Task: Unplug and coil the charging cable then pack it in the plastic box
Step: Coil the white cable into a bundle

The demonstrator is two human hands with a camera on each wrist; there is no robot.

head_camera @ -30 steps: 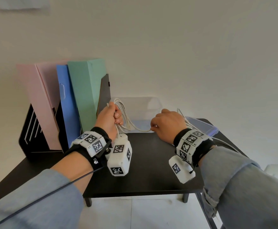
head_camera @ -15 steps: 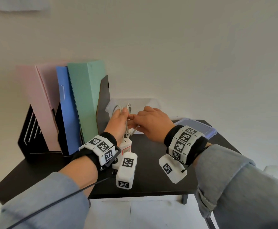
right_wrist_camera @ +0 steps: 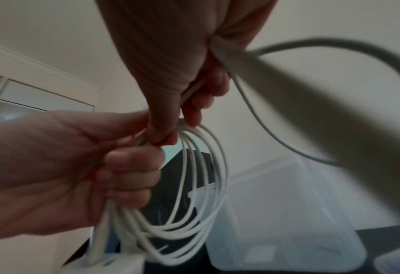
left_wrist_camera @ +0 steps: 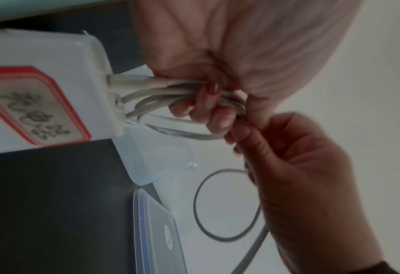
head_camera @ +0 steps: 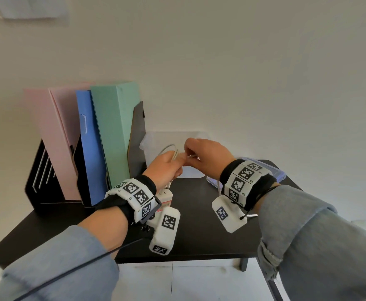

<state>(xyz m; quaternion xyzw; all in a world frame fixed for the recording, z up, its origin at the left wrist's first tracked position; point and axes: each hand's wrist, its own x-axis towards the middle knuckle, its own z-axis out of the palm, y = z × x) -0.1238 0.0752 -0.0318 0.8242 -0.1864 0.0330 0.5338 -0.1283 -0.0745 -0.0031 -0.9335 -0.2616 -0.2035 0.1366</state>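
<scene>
My left hand (head_camera: 166, 168) grips several loops of the white charging cable (right_wrist_camera: 194, 194) in a bundle, above the black table. The white charger brick (left_wrist_camera: 46, 89) with a red-edged label hangs from the cable just below that hand. My right hand (head_camera: 206, 155) pinches the cable's loose end (right_wrist_camera: 189, 90) right against the left hand's fingers (left_wrist_camera: 217, 118). A further stretch of cable (left_wrist_camera: 227, 204) curls under the right wrist. The clear plastic box (head_camera: 173, 140) stands open just behind both hands.
The box's clear lid (head_camera: 275, 172) lies flat on the table (head_camera: 199, 213) to the right. A black file rack (head_camera: 45, 170) with pink, blue and green folders (head_camera: 114, 131) stands at the back left, close to the box. A white wall is behind.
The right hand has come from the table's right side over to the left hand, bringing the cable in. Both hands have risen towards the box, and the coil has gained loops.
</scene>
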